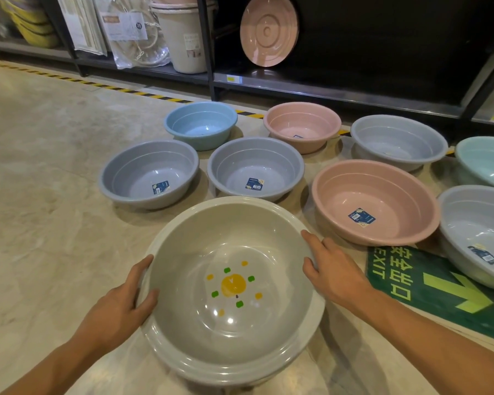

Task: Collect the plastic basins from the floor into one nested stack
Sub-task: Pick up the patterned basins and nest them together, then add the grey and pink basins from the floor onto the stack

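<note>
We grip the nested stack [228, 220] of beige basins by its rim with both hands. Our left hand [120, 297] curls round the left edge with the thumb inside, and our right hand [335, 270] clasps the right edge the same way. The top basin has a yellow fruit print [234, 285] on its bottom, and further rims show beneath it on the near side. The stack is the nearest thing to us; we cannot tell whether it rests on the floor [54, 195].

Just beyond it stand a grey basin [149, 172] on the left and a second grey basin [255, 166] beside it. Farther off are a blue basin [201, 124] and a pink basin [302, 125].

To the right sit a nearer pink basin [375, 201], a third grey basin [398, 141], a mint basin [485, 161] and a fourth grey basin [479, 232], which overlaps a green exit sign [439, 286]. On the far shelf [325, 92] an upright pink basin [268, 29] stands on edge.
</note>
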The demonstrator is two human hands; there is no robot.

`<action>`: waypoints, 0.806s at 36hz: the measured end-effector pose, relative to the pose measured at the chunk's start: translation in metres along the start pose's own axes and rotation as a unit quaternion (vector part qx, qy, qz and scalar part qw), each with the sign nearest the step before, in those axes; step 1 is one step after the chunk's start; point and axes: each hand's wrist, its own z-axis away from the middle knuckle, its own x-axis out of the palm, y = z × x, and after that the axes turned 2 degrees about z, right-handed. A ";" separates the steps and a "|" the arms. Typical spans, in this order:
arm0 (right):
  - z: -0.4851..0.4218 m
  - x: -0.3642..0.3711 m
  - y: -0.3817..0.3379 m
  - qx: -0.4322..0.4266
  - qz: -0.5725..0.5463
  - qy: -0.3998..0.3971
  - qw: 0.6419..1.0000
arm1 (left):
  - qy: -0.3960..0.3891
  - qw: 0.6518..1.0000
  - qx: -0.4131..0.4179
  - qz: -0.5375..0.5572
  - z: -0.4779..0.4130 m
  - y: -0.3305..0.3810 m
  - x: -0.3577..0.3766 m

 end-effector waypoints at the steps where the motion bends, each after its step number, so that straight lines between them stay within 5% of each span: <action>1: -0.001 -0.002 0.000 -0.002 0.008 -0.004 1.000 | 0.001 1.000 0.002 -0.005 0.001 0.001 -0.001; 10: -0.010 -0.073 -0.011 -0.104 0.163 -0.038 0.980 | 0.053 0.972 0.055 -0.221 -0.027 0.047 -0.058; 29: -0.011 -0.288 0.041 -0.174 0.152 -0.014 0.973 | 0.062 0.969 0.127 -0.203 0.005 0.330 -0.104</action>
